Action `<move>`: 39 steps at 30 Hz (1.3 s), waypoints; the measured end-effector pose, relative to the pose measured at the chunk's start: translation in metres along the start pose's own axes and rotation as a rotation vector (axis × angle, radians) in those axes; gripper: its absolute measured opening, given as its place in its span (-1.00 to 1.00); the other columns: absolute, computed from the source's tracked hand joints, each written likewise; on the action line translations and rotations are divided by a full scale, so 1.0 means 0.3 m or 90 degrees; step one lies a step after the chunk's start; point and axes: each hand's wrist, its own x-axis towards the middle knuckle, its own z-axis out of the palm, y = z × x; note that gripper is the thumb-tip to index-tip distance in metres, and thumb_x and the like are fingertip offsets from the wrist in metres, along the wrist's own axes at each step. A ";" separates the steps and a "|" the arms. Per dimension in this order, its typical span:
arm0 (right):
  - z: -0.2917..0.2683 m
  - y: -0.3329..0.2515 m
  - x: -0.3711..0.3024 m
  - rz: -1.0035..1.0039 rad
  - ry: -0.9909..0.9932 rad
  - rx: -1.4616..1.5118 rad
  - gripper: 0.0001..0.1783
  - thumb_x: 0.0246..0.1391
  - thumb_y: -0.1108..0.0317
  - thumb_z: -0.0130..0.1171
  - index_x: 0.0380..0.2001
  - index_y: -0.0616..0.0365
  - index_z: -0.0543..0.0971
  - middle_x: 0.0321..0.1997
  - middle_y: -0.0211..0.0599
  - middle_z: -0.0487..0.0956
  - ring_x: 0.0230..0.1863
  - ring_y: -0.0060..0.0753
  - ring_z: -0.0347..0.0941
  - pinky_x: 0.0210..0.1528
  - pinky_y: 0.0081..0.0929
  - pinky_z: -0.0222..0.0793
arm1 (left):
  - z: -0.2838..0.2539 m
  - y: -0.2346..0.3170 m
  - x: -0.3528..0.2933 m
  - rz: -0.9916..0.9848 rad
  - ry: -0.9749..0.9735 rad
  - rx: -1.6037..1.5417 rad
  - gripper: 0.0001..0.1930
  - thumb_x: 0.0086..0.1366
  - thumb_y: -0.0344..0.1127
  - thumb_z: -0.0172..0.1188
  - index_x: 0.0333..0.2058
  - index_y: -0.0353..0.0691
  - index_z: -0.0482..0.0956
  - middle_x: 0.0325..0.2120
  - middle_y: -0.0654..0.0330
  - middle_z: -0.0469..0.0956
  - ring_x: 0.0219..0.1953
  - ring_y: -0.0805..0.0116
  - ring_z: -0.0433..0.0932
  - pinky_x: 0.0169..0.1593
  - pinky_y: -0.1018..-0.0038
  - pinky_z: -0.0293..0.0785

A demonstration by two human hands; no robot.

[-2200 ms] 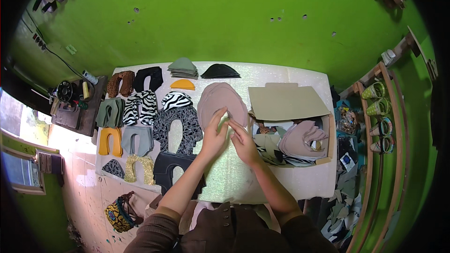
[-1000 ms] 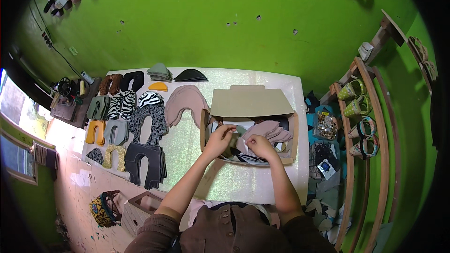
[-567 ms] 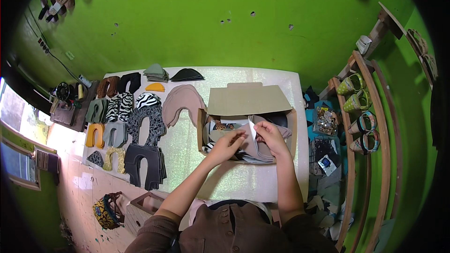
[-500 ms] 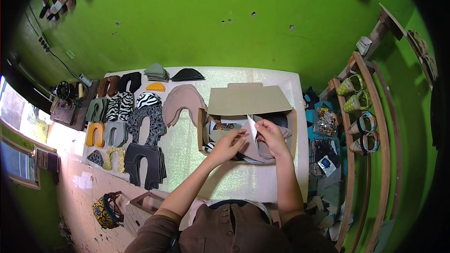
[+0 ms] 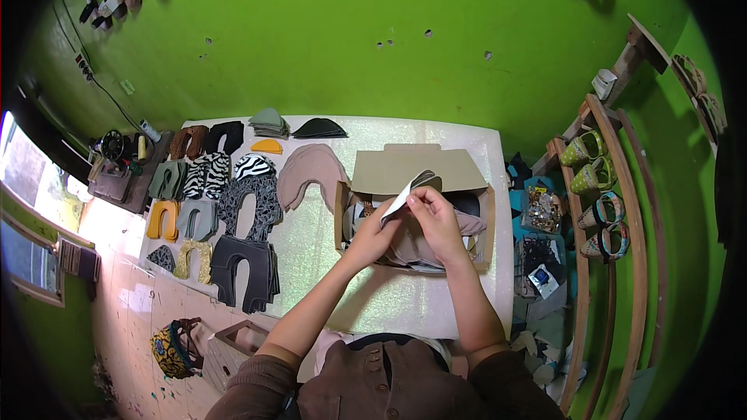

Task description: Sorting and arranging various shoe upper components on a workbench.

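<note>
Over an open cardboard box (image 5: pixel 420 166) on the table, I hold a thin cut piece (image 5: pixel 400 201) up at a tilt, its white face showing and a dark grey layer along its upper edge. My right hand (image 5: pixel 437 222) pinches its right side between thumb and fingers. At its lower left end, my left hand (image 5: pixel 373 239) is closed on the piece, fingers partly hidden behind it. Below my hands, the box contains more cut pieces, among them a dusty pink piece (image 5: pixel 412 246). Whether what I hold is one piece or several stacked ones, I cannot tell.
Left of the box lie a large pink curved piece (image 5: pixel 310 171) and several stacks of U-shaped pieces, including dark grey (image 5: pixel 226 272) and mustard (image 5: pixel 163 219) ones. A wooden shoe rack (image 5: pixel 640 257) stands at right, beside bins of small parts (image 5: pixel 543 208). A green wall closes the back.
The piece has been raised and tilted to the left. My left hand has moved from beside it to grip its lower end, and the right hand has shifted slightly left.
</note>
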 end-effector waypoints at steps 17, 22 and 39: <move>-0.142 -0.126 0.006 0.102 -0.089 -0.334 -0.73 -0.15 0.34 0.26 -0.41 0.29 0.49 -0.54 -0.47 0.46 -0.59 -0.74 0.31 -0.56 -0.74 0.25 | -0.109 0.039 0.022 -0.137 -0.060 -0.057 -0.63 0.25 -0.23 -0.07 -0.04 -0.33 0.31 -0.22 0.19 0.44 -0.17 0.46 0.37 -0.05 0.53 0.26; -0.150 -0.092 0.013 -0.020 -0.054 -0.379 -0.77 -0.15 0.34 0.26 -0.47 0.28 0.49 -0.56 -0.50 0.43 -0.56 -0.75 0.28 -0.54 -0.74 0.22 | -0.092 -0.055 0.009 -0.011 0.206 -0.031 -0.57 0.28 -0.10 -0.15 -0.05 -0.35 0.31 -0.24 0.17 0.45 -0.18 0.46 0.40 -0.02 0.51 0.22; -0.125 -0.139 -0.005 -0.015 -0.205 -0.316 -0.77 -0.20 0.42 0.27 -0.43 0.30 0.50 -0.42 -0.46 0.43 -0.44 -0.70 0.30 -0.39 -0.73 0.21 | -0.178 -0.144 0.044 -0.399 -0.179 -0.166 -0.23 0.15 0.30 -0.24 0.14 -0.22 0.06 0.05 0.07 0.22 0.03 0.31 0.25 0.02 0.37 0.24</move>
